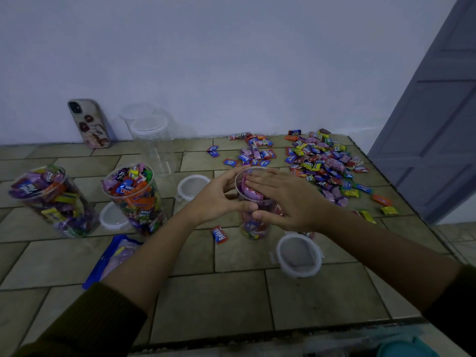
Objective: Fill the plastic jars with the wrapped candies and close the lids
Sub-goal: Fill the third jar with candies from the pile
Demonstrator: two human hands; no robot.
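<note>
A clear plastic jar stands mid-table, nearly full of wrapped candies. My left hand grips its left side near the rim. My right hand lies flat over the jar's mouth, fingers straight, pressing on the candies, thumb against the jar's front. Two more filled jars stand at the left without lids. Loose candies are heaped at the back right. One white-rimmed lid lies near the jar's right front, another lid to its left, a third lid between the filled jars.
Two empty clear jars stand at the back by the wall, next to a leaning phone. A blue candy bag lies front left. A single red candy lies beside the held jar. The tiled table's edge runs along the front.
</note>
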